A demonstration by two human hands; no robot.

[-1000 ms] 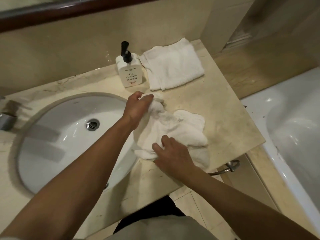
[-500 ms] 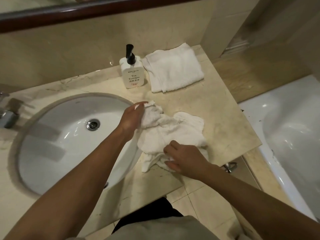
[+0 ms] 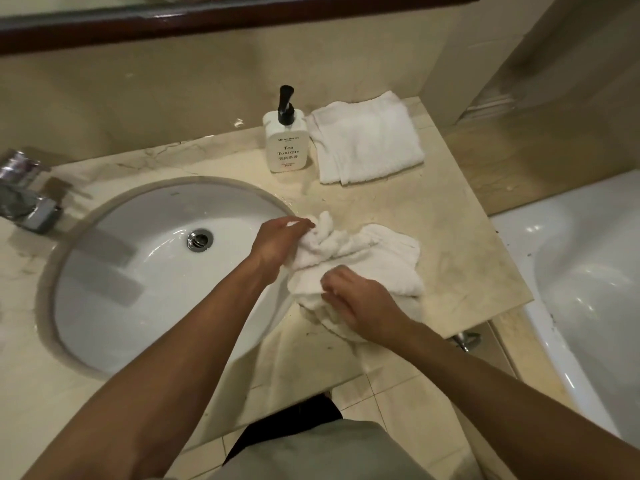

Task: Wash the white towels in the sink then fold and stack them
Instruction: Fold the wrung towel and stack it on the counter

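bench: polished beige marble | sink: glossy white ceramic | tap: shiny metal | towels: white terry cloth, nubby | bottle: smooth white plastic

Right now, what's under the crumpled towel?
The counter; the towel also overhangs its front edge. Both hands, left and right, grip it. What it covers is hidden.
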